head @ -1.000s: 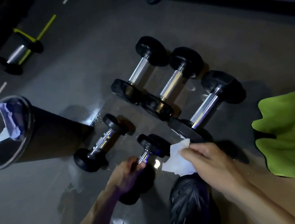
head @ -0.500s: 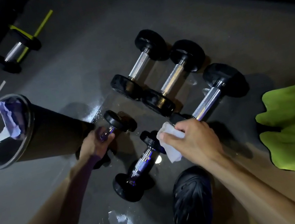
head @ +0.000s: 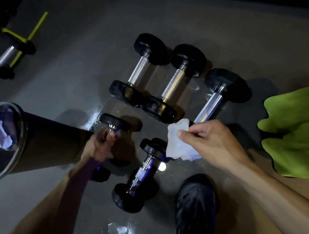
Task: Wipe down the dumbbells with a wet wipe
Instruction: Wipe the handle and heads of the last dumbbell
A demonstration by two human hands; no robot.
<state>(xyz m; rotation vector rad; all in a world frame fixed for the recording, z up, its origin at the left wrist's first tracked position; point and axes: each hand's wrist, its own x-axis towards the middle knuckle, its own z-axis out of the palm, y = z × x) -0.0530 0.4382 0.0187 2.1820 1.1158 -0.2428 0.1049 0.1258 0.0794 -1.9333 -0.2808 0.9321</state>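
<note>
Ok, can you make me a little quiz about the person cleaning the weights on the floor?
1. True or false: the right hand holds a white wipe.
2. What does the left hand grip? A) the bin B) a small dumbbell C) the shoe
3. Fill in: crumpled wipes lie inside the black ____ on the left.

Key
1. True.
2. B, the small dumbbell beside the bin.
3. Bin.

One head camera, looking down

We look steeply down, close over the floor (head: 61,87) and dumbbells (head: 176,81).
</note>
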